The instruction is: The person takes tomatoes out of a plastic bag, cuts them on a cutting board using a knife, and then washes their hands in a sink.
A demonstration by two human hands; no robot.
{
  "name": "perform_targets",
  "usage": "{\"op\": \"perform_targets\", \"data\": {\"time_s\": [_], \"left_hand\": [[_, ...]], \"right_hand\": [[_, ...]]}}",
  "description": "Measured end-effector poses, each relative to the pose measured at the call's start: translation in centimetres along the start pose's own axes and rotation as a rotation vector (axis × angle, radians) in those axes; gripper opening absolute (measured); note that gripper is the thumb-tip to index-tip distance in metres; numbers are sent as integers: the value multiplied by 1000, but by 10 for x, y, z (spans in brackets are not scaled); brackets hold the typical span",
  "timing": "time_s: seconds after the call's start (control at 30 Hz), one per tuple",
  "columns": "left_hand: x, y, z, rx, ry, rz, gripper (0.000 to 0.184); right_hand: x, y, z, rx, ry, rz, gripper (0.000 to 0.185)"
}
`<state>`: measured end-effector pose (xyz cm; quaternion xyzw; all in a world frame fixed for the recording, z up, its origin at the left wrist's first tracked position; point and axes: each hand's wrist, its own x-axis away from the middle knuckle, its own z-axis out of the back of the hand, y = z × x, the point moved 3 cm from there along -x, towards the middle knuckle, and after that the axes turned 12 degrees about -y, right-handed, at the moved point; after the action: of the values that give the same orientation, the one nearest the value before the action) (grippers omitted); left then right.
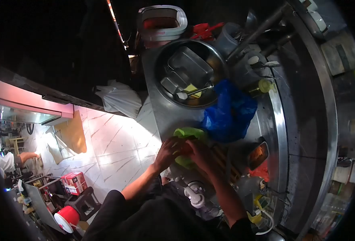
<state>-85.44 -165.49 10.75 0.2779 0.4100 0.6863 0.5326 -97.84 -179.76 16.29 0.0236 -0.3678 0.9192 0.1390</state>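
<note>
Both of my hands meet over a green bag or cloth (189,132) at the near left edge of the metal counter (171,117). My left hand (168,154) has its fingers bent over the left side of a small reddish thing (184,149). My right hand (196,152) curls round the other side of it. What the reddish thing is, I cannot make out. Just beyond my hands lies a crumpled blue plastic bag (231,114). Behind it, a large round metal basin (161,90) holds metal trays (191,64) and a long-handled tool.
A white tied bag (121,99) is left of the counter. A white-rimmed bin (163,34) stands beyond the basin. On the right are a container of orange food (258,155) and a bottle (261,86). A person's arm (28,156) shows far left.
</note>
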Motion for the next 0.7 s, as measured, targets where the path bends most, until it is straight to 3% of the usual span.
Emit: {"op": "perform_targets", "data": {"time_s": [0.03,0.1,0.13,0.23,0.43,0.5,0.63,0.7], "left_hand": [[0,7,5,-2,44,-49,44],[1,12,5,243,101,56,35],[1,14,3,367,125,108,31],[-5,27,-1,347,175,67,26],[-30,91,9,291,125,-157,10],[-35,98,-2,249,73,-160,8],[-44,99,-42,287,-26,-110,10],[-45,98,-61,241,-39,-198,13]], "right_hand": [[3,-1,3,-174,-12,-70,53],[14,-6,10,-520,-28,-218,52],[21,-12,15,-502,-17,-247,52],[39,-36,37,-438,12,-332,52],[78,-34,39,-394,194,-389,51],[84,-51,64,-353,181,-447,50],[105,-46,70,-425,370,-373,46],[122,-32,61,-513,405,-405,44]]}}
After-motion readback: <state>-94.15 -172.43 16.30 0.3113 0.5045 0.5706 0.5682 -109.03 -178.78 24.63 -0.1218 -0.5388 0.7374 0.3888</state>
